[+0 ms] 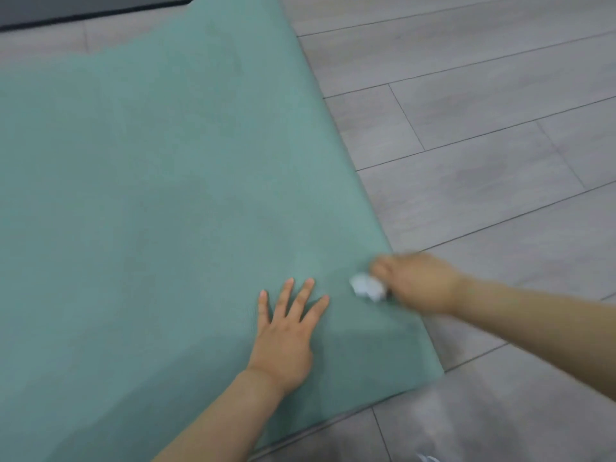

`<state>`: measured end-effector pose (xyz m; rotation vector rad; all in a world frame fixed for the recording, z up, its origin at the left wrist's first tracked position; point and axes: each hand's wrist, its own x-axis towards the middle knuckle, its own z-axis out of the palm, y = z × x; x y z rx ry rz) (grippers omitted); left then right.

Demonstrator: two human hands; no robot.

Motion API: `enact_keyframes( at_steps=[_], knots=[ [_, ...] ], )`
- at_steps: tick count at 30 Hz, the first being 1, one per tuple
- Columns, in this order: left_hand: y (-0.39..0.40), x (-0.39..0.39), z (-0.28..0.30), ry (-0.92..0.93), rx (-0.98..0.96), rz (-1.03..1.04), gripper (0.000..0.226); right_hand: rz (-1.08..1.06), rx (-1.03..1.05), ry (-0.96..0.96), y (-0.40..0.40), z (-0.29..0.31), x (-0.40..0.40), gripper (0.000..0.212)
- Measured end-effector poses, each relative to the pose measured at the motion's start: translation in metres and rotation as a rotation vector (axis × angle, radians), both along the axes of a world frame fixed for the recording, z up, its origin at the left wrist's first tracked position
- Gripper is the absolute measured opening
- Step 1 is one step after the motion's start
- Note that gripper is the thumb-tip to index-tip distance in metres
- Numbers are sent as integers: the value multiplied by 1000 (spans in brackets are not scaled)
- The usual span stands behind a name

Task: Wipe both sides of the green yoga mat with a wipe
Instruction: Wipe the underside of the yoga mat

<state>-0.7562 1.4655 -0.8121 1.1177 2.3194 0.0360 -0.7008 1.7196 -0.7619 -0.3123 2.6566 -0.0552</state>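
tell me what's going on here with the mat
A person is wiping a green yoga mat spread on a grey wood-plank floor. The left hand presses flat on the mat with fingers spread, holding it down. The right hand, blurred with motion, grips a crumpled white wipe near the mat's right edge.

The single head-worn view looks steeply down from close above at the mat (pixel 166 178) and floor (pixel 483 128).

The left hand (pixel 283 341) lies flat, palm down, fingers straight and spread, forearm reaching in from the lower edge. The right hand (pixel 416 283), blurred, has its fingers curled in a grip, its bare forearm entering from the right.
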Motion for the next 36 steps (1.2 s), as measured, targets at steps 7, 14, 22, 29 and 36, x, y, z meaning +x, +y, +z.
enact_keyframes(
  at_steps=[7, 14, 22, 29, 36],
  knots=[
    [-1, -5, 8, -3, -4, -29, 90, -632, -87, 236, 9, -18, -119, 20],
    [-6, -9, 7, -25, -4, -53, 91, -642, -114, 133, -13, -29, 17, 20],
    [-6, -15, 11, -55, -37, -92, 89, -608, 8, -206, -35, -12, 124, 25],
    [-13, -20, 11, -67, 3, -162, 84, -842, -113, -35, -20, 15, 82, 34],
    [-35, -44, 4, -149, 199, -195, 74, -1239, -141, -236, -13, 13, -9, 37]
  ],
)
